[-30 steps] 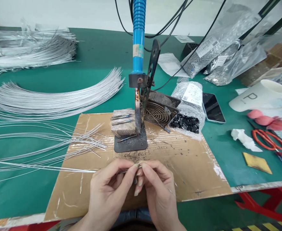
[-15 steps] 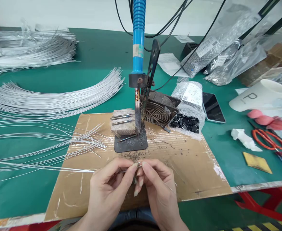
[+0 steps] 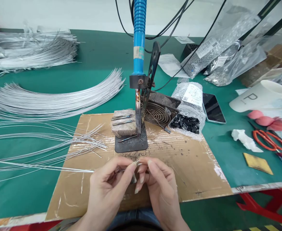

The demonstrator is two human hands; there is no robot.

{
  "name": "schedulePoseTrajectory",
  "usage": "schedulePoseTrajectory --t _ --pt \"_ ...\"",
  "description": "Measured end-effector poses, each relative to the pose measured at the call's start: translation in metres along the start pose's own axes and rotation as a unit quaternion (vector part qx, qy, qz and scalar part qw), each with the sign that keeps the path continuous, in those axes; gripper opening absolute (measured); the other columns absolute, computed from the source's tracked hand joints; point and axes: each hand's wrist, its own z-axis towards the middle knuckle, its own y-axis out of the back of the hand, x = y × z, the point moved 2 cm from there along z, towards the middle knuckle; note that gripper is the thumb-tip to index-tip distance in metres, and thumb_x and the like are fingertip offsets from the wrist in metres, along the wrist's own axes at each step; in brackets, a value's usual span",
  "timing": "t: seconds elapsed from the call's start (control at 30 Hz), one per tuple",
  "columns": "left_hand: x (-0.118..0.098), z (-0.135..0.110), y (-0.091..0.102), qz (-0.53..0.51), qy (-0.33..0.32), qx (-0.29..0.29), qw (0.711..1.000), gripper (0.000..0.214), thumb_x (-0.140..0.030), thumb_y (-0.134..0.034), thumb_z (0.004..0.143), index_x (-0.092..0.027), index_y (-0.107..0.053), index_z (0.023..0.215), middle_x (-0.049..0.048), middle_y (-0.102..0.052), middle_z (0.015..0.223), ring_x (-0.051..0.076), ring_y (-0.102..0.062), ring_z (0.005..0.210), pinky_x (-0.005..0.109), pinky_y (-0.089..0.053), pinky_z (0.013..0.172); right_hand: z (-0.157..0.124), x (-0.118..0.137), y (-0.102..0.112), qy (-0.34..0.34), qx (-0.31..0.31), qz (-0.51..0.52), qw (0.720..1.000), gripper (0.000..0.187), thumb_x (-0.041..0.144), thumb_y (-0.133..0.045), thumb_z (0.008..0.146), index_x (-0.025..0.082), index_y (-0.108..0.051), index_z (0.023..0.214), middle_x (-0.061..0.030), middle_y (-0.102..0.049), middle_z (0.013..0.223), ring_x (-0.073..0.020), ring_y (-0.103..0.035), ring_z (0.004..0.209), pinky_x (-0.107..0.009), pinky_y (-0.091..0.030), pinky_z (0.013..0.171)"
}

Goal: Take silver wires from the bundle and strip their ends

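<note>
My left hand (image 3: pixel 107 189) and my right hand (image 3: pixel 158 186) meet fingertip to fingertip low in the middle, above a sheet of cardboard (image 3: pixel 191 163). The left thumb and forefinger pinch the end of a thin silver wire (image 3: pixel 47 167) that runs off to the left. The right fingers are pinched against the same wire end, holding something too small to make out. Just beyond the hands stands a blue-handled soldering iron (image 3: pixel 139 48) in a black metal stand (image 3: pixel 131 142).
Bundles of curved silver wires (image 3: pixel 51 99) cover the green table on the left. A small fan (image 3: pixel 157 112), a bag of black parts (image 3: pixel 186 122), a phone (image 3: pixel 213 107), a white mug (image 3: pixel 258 96) and orange scissors (image 3: pixel 269 139) lie to the right.
The hands have barely shifted; the right fingers have curled slightly and worked at the wire end.
</note>
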Motion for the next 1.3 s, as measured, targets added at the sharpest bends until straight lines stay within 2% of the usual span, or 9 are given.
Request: schedulePoseTrajectory --t 0.23,0.53,0.8,1.3 --pt "0.0 -0.001 -0.001 -0.012 -0.003 0.009 1.0 0.014 -0.017 -0.071 0.097 -0.022 -0.075 0.084 -0.0058 -0.074 0.069 0.005 -0.068 0.058 0.006 -0.053 0.06 -0.003 0.001 0.006 0.02 0.018 -0.057 0.998 0.008 0.03 -0.083 0.091 0.022 -0.085 0.09 -0.0003 -0.075 0.071 -0.0115 -0.07 0.053 -0.02 -0.059 0.057" --pt "-0.003 0.002 0.0 0.012 -0.027 0.006 1.0 0.015 -0.014 -0.07 0.094 -0.022 -0.076 0.083 -0.0056 -0.073 0.069 0.006 -0.066 0.058 0.007 -0.052 0.059 -0.004 0.005 0.004 0.011 -0.004 -0.074 0.997 0.011 0.032 -0.084 0.089 0.021 -0.084 0.088 -0.0008 -0.074 0.069 -0.0138 -0.068 0.052 -0.024 -0.058 0.055" --pt "0.004 -0.003 0.003 0.108 -0.016 -0.006 0.994 0.014 -0.025 -0.071 0.095 -0.021 -0.076 0.083 -0.0015 -0.074 0.068 0.011 -0.066 0.06 0.015 -0.051 0.057 -0.006 0.008 0.003 0.005 -0.022 -0.077 0.997 0.013 0.033 -0.085 0.086 0.02 -0.084 0.086 -0.0008 -0.072 0.067 -0.0137 -0.065 0.052 -0.026 -0.057 0.055" --pt "-0.003 -0.002 0.002 0.168 -0.088 -0.001 0.982 0.013 -0.02 -0.07 0.094 -0.022 -0.075 0.082 -0.0035 -0.071 0.066 0.01 -0.061 0.053 0.018 -0.043 0.049 -0.006 0.014 0.007 -0.003 -0.007 -0.093 0.996 0.013 0.032 -0.085 0.087 0.02 -0.082 0.084 -0.0006 -0.073 0.066 -0.0133 -0.066 0.051 -0.024 -0.055 0.054"
